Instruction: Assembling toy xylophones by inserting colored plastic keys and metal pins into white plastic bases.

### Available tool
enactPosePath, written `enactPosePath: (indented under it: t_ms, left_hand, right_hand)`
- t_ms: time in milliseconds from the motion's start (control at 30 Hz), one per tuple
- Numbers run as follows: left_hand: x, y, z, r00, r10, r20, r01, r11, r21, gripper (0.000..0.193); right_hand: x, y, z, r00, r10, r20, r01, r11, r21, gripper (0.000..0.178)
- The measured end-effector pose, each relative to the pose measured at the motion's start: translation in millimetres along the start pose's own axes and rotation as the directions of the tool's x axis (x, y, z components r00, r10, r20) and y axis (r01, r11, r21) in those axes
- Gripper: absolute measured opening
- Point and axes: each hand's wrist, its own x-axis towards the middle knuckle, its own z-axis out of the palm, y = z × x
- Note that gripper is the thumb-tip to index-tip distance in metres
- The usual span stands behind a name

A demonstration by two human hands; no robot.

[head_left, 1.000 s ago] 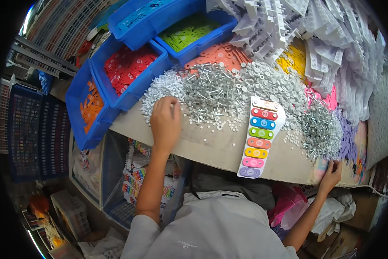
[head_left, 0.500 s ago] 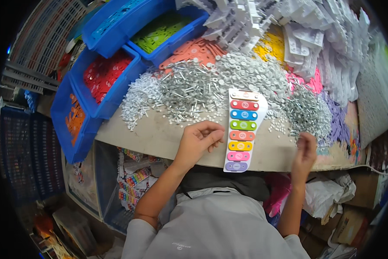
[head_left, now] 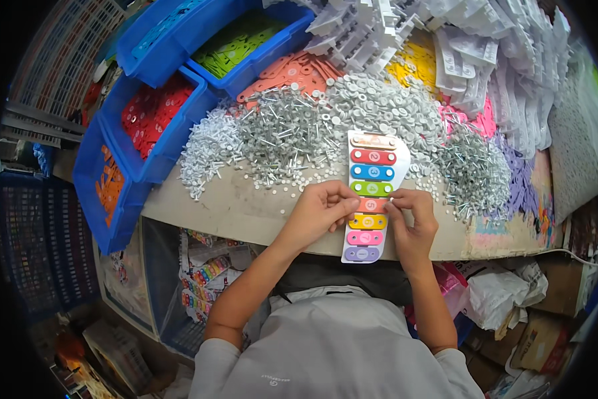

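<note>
A toy xylophone [head_left: 373,171] lies upright before me on the table, a white base with a column of coloured bars. White round caps show on both ends of the upper bars; the lower bars show bare metal dots there. My left hand [head_left: 322,211] is closed in a pinch at the left end of the coral bar [head_left: 371,205]; what its fingertips hold, if anything, is hidden. At that bar's right end my right hand [head_left: 413,225] is closed, with a small white cap [head_left: 391,200] between thumb and forefinger.
Behind the xylophone lie heaps of metal pins [head_left: 282,130], grey washers [head_left: 385,100], white pins [head_left: 208,149] and more metal pins [head_left: 473,169]. Blue bins [head_left: 172,163] with coloured bars stand at the left. White plastic bases [head_left: 512,73] are piled at the far right.
My right hand has come left from beside the right-hand pin heap to the coral bar. My left hand has moved slightly right, onto the bar's left end.
</note>
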Motion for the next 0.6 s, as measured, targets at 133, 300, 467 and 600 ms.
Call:
enactPosePath:
  t_ms: [133,300,467,600]
  left_hand:
    - [0,-3,-1,0.999,0.030,-0.029,-0.025,0.986,0.167,0.030]
    - [6,-5,-6,0.999,0.008,-0.053,0.013,0.924,0.383,0.056]
    - [15,9,-10,0.995,-0.072,0.064,0.044,0.930,0.365,0.068]
    - [22,7,-2,0.989,0.005,0.146,-0.033,0.981,0.191,0.068]
  right_hand:
    - [4,2,-1,0.982,-0.184,0.042,0.188,0.976,-0.106,0.015]
    - [-8,2,-5,0.928,0.353,0.116,-0.364,0.927,0.095,0.017]
    - [18,6,-19,0.683,0.572,0.454,-0.700,0.691,0.181,0.025]
    - [23,13,-23,0.491,0.546,0.679,-0.830,0.529,0.175,0.031]
